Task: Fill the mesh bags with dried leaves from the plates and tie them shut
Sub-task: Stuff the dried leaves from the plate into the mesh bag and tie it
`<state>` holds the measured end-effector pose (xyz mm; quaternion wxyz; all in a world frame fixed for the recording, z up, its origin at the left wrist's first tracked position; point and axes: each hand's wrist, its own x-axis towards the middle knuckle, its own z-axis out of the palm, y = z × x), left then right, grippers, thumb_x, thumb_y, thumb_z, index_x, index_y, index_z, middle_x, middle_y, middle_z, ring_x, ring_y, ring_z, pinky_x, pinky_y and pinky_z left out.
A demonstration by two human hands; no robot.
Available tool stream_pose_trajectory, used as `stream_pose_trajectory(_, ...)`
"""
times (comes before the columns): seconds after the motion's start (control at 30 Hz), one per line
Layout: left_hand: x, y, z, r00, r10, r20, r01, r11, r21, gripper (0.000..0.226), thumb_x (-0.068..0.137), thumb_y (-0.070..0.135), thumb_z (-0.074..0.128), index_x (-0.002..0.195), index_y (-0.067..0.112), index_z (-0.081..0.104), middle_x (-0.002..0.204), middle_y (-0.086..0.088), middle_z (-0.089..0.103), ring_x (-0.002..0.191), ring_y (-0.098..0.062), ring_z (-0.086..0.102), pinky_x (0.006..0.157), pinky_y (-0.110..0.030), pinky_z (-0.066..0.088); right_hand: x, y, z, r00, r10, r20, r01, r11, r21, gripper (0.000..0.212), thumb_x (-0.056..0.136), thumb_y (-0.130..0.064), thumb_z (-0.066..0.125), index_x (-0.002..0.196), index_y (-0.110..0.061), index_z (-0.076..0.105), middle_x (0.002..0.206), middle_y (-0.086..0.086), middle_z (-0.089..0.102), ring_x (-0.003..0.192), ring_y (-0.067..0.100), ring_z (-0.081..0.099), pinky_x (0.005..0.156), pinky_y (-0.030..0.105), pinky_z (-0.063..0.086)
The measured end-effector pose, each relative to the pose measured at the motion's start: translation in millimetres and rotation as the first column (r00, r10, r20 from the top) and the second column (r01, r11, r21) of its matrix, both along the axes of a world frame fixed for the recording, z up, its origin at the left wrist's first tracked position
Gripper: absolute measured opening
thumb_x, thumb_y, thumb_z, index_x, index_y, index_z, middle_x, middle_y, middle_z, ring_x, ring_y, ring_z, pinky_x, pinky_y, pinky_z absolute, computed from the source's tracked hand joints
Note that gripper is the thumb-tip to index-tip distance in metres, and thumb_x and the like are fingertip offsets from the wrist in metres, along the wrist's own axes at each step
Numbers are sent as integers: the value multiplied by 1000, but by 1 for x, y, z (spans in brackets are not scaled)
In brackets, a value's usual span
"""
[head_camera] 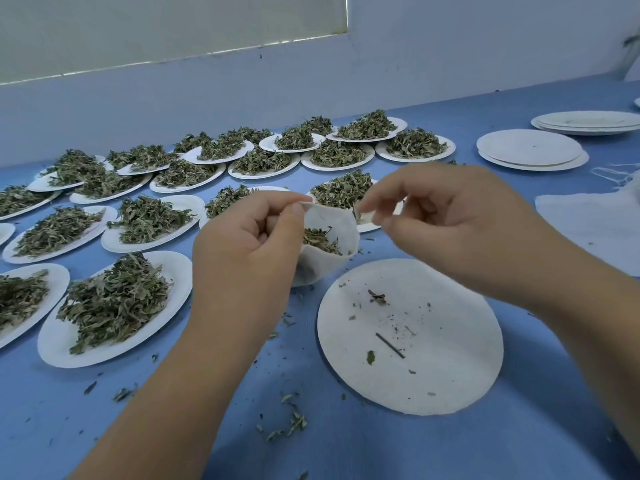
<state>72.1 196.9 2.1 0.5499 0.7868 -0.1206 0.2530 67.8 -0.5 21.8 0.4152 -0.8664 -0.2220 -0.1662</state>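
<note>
**A:** From the head camera: you hold the mesh bag (332, 233) in the air just beyond the nearly bare plate (433, 368), toward its far left edge. Your left hand (249, 237) has its fingers curled, with thumb and forefinger pinching the bag's left rim.

**B:** Your right hand (450, 223) hangs above the far side of that plate with its fingers bent. The forefinger and thumb tips come together at the bag's right rim. They are blurred, so I cannot tell whether you really grip it.

**A:** The bag's mouth gapes toward you, and a small clump of dried leaves (320, 239) lies inside it. On the plate itself there are only crumbs, a few leaf bits and one dark stalk (390, 345).

**B:** To the left of that plate and beyond it, you have many plates heaped with leaves (173, 268), set out in rows on the blue table (207, 427). Loose leaf scraps (291, 424) lie on the table off the plate's near left edge.

**A:** Far beyond the plate to the right sit two stacks of bare plates (530, 147). Directly to its right lies a heap of white cloth (595, 223).
</note>
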Motion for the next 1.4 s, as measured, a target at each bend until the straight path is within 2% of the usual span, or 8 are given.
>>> stream_pose_trajectory(0.17, -2, -1, 1, 1000, 11, 16, -11, 1000, 10, 21, 94, 22, 59, 84, 35, 72, 67, -12, 58, 59, -30, 51, 60, -50, 55, 7, 1, -8, 987, -48, -151, -33, 870, -493, 21, 89, -28, 61, 105, -40, 68, 79, -25, 55, 79, -5, 53, 64, 8, 38)
stream_pose_trajectory(0.33, -4, -1, 2, 999, 2, 43, -3, 1000, 24, 21, 94, 20, 58, 85, 35, 70, 68, -10, 60, 63, -27, 53, 56, -45, 52, 9, 5, -15, 974, -58, -217, -96, 766, -636, 24, 91, -34, 61, 114, -36, 67, 84, -22, 54, 79, 0, 51, 71, 20, 43)
stream_pose_trajectory(0.5, -3, -2, 0, 999, -7, 50, 5, 999, 33, 22, 94, 20, 58, 84, 36, 69, 60, 0, 55, 50, -10, 45, 50, -31, 48, 8, 9, -19, 981, -20, -195, -119, 733, -670, 15, 91, -28, 58, 97, -29, 72, 87, -7, 62, 78, 9, 56, 73, 33, 51)
stream_pose_trajectory(0.67, -2, -1, 0, 998, -12, 54, 10, 999, 38, 22, 94, 18, 58, 85, 35, 69, 58, 0, 50, 49, -3, 42, 48, -27, 44, 7, 13, -20, 981, -17, -195, -114, 762, -637, 21, 91, -23, 59, 99, -35, 73, 82, -20, 56, 77, 2, 54, 63, 10, 40)
stream_pose_trajectory(0.9, -2, -3, 0, 998, -12, 66, 8, 998, 61, 24, 94, 17, 59, 82, 36, 67, 59, -1, 49, 48, -3, 42, 45, -11, 35, 3, 13, -19, 983, -13, -182, -108, 763, -637, 21, 85, -19, 56, 89, -32, 72, 81, -17, 60, 76, 4, 57, 69, 24, 51)
stream_pose_trajectory(1.07, -4, -4, 1, 998, -10, 64, 6, 998, 65, 24, 94, 17, 59, 82, 36, 67, 57, 6, 48, 48, -3, 41, 45, -9, 33, 3, 8, -16, 974, -11, -227, -132, 786, -604, 17, 82, -21, 60, 86, -32, 71, 78, -17, 63, 74, 1, 58, 67, 21, 51)
stream_pose_trajectory(1.2, -4, -4, 2, 998, -10, 66, 7, 999, 49, 23, 93, 16, 59, 82, 35, 67, 55, 10, 47, 46, -3, 40, 45, -7, 30, -1, 4, -6, 932, 67, -356, -223, 881, -418, 18, 79, -21, 66, 78, -37, 71, 72, -23, 65, 62, -7, 57, 55, 7, 43)
stream_pose_trajectory(1.4, -4, -5, 2, 997, -23, 76, 19, 998, 51, 23, 93, 17, 59, 82, 35, 67, 53, 12, 46, 45, -3, 38, 44, -7, 29, -4, 5, -7, 901, 104, -421, -302, 847, -437, 7, 79, -29, 69, 77, -35, 70, 72, -26, 65, 66, -7, 58, 60, 7, 43)
